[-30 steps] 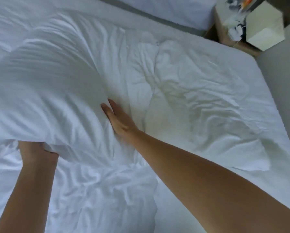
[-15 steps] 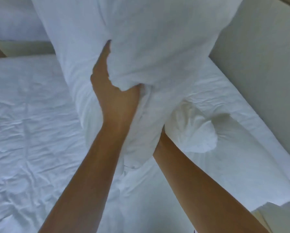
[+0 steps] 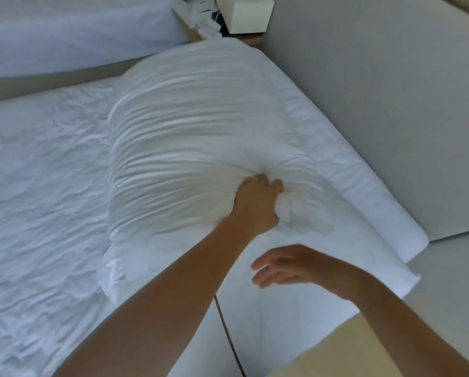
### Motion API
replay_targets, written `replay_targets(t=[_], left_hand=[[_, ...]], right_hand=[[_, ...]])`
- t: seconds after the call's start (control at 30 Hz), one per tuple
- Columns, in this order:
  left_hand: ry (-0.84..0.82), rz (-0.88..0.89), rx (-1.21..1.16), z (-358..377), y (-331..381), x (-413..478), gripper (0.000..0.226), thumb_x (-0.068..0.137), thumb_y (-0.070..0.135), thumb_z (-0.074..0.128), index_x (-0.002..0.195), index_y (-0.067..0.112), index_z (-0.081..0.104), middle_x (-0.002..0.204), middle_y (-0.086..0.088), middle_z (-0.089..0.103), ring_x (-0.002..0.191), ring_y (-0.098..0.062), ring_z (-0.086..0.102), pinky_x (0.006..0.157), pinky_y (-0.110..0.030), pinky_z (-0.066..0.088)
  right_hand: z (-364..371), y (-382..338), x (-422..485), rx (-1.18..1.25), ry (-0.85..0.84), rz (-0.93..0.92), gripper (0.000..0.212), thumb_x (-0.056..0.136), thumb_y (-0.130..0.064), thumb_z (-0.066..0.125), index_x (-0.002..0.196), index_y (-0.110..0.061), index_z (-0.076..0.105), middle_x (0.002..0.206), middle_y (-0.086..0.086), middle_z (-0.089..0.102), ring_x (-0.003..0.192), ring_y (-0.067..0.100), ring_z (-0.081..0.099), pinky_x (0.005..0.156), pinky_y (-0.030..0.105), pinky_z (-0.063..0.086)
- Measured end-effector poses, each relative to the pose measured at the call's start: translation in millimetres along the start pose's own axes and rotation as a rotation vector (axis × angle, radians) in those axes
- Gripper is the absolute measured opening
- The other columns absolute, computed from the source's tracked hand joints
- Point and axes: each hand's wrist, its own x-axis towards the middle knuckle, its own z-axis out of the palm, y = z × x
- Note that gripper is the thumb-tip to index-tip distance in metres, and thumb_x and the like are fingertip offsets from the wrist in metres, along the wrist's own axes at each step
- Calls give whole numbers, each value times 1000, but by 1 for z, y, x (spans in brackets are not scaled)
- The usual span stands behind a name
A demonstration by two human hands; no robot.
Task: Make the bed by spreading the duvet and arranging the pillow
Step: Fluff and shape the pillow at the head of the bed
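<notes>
A large, plump white pillow lies lengthwise near the grey headboard, its far end pointing away from the viewer. Its case is pulled tight into many fine parallel creases that run across it and gather into a bunched knot at the near right corner, where the left hand grips a fistful of the fabric. A loose flap of case hangs at the near left end. Just left of the pillow the white duvet lies flat, its whole surface finely wrinkled.
</notes>
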Motion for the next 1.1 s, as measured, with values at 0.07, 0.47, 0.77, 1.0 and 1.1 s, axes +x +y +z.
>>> replay_targets(t=[0.07,0.47,0.77,1.0,1.1], left_hand=[[-59,-10,24,-12,-3,-3,60,72,35,68,124,13,46,123,-11,52,121,-29,46,100,-33,34],[410,-234,-43,-74,-97,-47,74,76,69,41,142,36,30,157,1,19,145,-21,16,116,-51,10],[271,-166,123,6,-103,-29,74,83,68,35,148,37,21,161,-2,8,147,-33,-4,114,-63,0],[205,-73,-18,60,-96,-6,73,82,64,42,147,35,28,161,0,11,148,-30,-3,117,-52,1],[195,-58,-28,53,-96,6,70,82,63,41,144,32,35,158,-1,22,148,-29,9,116,-49,3]], right_hand=[[-41,-32,-5,76,340,-197,24,98,-19,46,104,-13,69,100,2,76,98,12,69,97,31,49],[-108,-174,154,-53,605,-174,106,77,-70,57,153,-20,3,156,5,27,138,28,35,111,41,32],[-85,-134,234,-305,694,-327,89,75,-81,45,149,-39,16,149,-9,40,110,14,56,102,32,40],[-122,-72,266,-103,719,-135,97,69,-80,55,146,-30,24,144,1,45,127,23,48,107,46,40],[-131,-111,272,-345,829,-260,99,68,-81,40,151,-35,13,160,1,19,146,25,20,116,52,24]])
